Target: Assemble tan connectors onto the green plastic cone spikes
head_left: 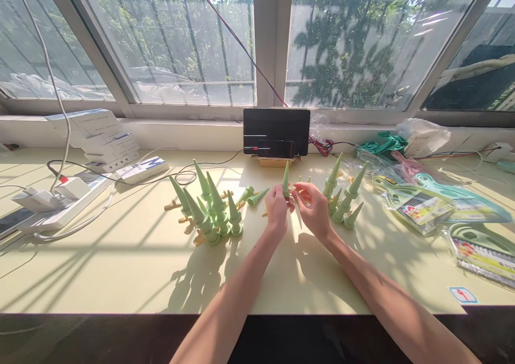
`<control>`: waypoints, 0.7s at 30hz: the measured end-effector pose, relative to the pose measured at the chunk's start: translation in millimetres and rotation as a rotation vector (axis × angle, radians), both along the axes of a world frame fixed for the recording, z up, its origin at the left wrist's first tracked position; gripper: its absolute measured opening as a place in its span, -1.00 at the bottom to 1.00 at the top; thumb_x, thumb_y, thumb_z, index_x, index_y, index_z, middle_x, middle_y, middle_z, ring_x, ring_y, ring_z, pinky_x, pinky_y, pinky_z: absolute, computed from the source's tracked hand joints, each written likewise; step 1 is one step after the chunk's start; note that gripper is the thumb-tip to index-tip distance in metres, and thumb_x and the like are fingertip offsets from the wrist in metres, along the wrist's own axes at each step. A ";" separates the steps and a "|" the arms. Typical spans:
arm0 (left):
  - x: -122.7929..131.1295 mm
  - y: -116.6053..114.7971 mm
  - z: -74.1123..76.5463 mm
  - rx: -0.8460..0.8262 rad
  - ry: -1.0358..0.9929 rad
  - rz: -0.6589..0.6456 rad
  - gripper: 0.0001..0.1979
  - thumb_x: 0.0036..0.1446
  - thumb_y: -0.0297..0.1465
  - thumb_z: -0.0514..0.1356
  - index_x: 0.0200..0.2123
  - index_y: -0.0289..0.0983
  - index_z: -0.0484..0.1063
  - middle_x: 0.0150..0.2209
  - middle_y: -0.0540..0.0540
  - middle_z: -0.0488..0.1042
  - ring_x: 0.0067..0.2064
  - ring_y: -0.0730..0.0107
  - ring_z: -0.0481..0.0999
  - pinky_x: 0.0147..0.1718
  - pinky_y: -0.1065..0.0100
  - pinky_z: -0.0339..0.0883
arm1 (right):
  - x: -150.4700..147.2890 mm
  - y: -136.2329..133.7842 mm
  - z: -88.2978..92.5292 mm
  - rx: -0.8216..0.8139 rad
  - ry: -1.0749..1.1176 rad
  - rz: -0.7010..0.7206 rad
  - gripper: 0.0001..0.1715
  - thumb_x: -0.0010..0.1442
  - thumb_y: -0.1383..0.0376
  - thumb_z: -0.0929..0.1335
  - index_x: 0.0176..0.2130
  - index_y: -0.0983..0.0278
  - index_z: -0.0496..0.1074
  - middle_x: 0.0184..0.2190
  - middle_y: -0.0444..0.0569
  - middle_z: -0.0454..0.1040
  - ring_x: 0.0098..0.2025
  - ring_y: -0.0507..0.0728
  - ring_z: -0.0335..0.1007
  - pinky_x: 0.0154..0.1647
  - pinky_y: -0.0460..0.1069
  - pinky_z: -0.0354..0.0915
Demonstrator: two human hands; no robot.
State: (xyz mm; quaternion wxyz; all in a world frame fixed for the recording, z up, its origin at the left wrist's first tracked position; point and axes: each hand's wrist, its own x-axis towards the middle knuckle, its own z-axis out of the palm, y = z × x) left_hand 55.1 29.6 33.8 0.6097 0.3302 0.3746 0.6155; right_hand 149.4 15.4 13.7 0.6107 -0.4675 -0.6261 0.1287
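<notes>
My left hand [277,206] is closed around a green cone-topped piece [285,177], its point upward. Close beside it, my right hand [313,206] has thumb and fingers pinched together; what they hold is too small and hidden to make out. To the left stands a cluster of green cone-topped pieces [217,211] with tan pegs [173,205] sticking out sideways. A loose green cone [258,197] lies on its side between that cluster and my left hand. More upright green cone-topped pieces [341,206] stand right of my right hand.
A black tablet [276,125] with a phone [276,149] in front leans at the back of the table [120,278]. White boxes [96,139], a power strip [68,206] and cables lie left. Packaged green items [418,206] lie right, near a small sticker [463,295].
</notes>
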 end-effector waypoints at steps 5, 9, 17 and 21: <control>-0.9 1.6 -2.2 -0.024 0.030 0.042 -0.81 0.25 -0.37 0.10 -0.43 -0.26 0.29 -0.56 0.05 0.27 -0.61 0.57 0.19 -0.66 0.46 0.00 | -0.1 1.6 -4.5 0.004 0.034 0.041 -0.83 0.30 0.24 0.36 -0.12 0.23 0.48 -0.21 0.00 0.49 -0.29 0.10 0.46 -0.27 0.04 0.48; -1.8 3.8 -3.2 -0.010 0.008 0.032 -0.77 0.30 -0.32 0.08 -0.42 -0.26 0.30 -0.57 0.06 0.26 -0.62 0.57 0.18 -0.65 0.46 0.01 | -0.9 -0.2 -2.9 0.003 0.054 0.063 -0.84 0.33 0.25 0.32 -0.12 0.22 0.47 -0.22 0.00 0.47 -0.31 0.09 0.47 -0.28 0.06 0.48; -2.4 4.4 -1.5 -0.018 -0.086 -0.007 -0.60 0.23 -0.12 0.20 -0.51 -0.28 0.32 -0.60 0.05 0.24 -0.59 0.55 0.19 -0.59 0.43 0.07 | -1.2 -2.9 3.2 0.034 0.058 0.033 -0.84 0.32 0.29 0.30 -0.15 0.19 0.49 -0.26 -0.02 0.44 -0.26 0.10 0.47 -0.28 0.04 0.46; -3.9 2.5 2.2 -0.018 -0.098 -0.031 -0.67 0.11 -0.18 0.31 -0.49 -0.29 0.36 -0.56 0.04 0.29 -0.56 0.55 0.24 -0.54 0.43 0.14 | -0.6 -2.2 1.9 0.049 0.047 0.019 -0.84 0.32 0.29 0.30 -0.15 0.19 0.49 -0.25 -0.01 0.44 -0.25 0.11 0.46 -0.27 0.05 0.47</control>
